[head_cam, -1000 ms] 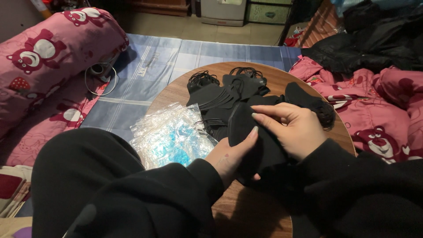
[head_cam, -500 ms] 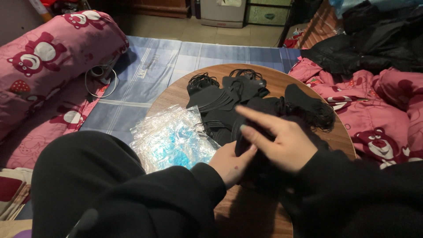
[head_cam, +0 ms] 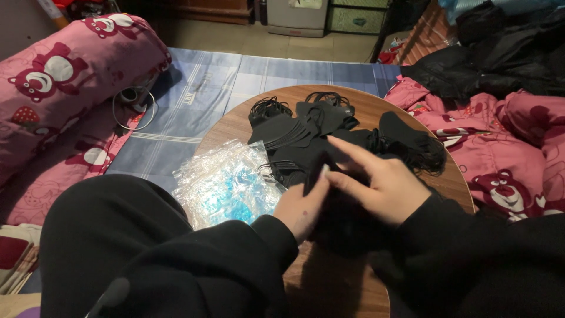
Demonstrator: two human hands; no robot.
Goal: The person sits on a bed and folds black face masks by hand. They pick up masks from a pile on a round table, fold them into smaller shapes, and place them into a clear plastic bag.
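Since a moment ago, the right hand (head_cam: 388,188) has slid leftward to meet the left hand (head_cam: 301,206), and both now pinch one black face mask (head_cam: 347,218) between closed fingers above the near edge of the round wooden bench (head_cam: 235,126). Just behind lies a heap of black masks (head_cam: 306,132). Left of the hands sits a pile of clear plastic sleeves (head_cam: 226,185).

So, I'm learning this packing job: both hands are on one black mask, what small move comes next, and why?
Probably draw the black mask toward the clear bags. The left hand and right hand pinch it together at the near edge of the black pile, and the bags lie just left.
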